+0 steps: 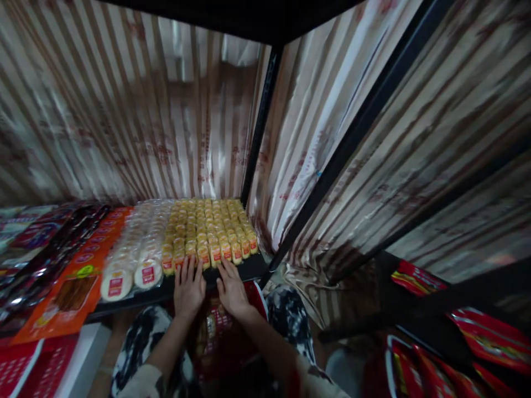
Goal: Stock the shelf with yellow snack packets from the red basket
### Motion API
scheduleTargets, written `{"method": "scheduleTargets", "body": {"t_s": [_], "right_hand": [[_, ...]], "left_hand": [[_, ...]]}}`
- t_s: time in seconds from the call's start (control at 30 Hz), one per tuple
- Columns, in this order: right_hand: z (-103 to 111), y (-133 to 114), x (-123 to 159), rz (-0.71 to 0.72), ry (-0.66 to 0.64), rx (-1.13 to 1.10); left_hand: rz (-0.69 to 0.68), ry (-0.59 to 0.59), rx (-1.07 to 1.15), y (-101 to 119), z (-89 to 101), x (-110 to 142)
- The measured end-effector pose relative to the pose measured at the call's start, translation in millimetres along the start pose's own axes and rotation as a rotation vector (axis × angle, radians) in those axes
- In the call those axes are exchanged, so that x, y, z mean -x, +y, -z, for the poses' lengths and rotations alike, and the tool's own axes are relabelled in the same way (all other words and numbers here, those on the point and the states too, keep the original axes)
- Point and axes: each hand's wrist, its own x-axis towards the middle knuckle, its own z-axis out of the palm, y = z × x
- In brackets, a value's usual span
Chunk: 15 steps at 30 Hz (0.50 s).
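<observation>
Rows of small yellow packaged cakes (211,221) with red labels stand on a black shelf (166,293). My left hand (189,290) rests palm down at the shelf's front edge, its fingers stretched toward the front row and touching or almost touching it. Beside it, my right hand (233,292) lies in the same way, fingers extended against the front packets. Neither hand grips anything. Left of the yellow cakes are two rows of round white packaged cakes (148,273) with red labels. Below my hands, between my knees, a red container (259,298) holds more yellow packets, partly hidden by my forearms.
Orange snack bags (85,271) and dark shiny packets (41,265) lie farther left. A black metal post (262,127) stands at the shelf's back corner, and a slanted black bar (332,166) crosses on the right. Red packets (489,337) lie at lower right. Striped sheeting (186,110) hangs behind.
</observation>
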Motion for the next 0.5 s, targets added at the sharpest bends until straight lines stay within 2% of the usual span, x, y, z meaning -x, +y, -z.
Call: {"method": "scheduleTargets", "body": {"t_s": [0.3,0.5], "right_hand": [[-6.9,-1.6,3.1,-0.077,-0.001,-0.046],[-5.2,5.4,3.8,-0.022,0.064,-0.136]], "left_hand": [[-0.07,0.06,0.004,4.3,2.9,-5.2],[-0.158,0.071,0.033,9.5,6.2,-12.1]]}}
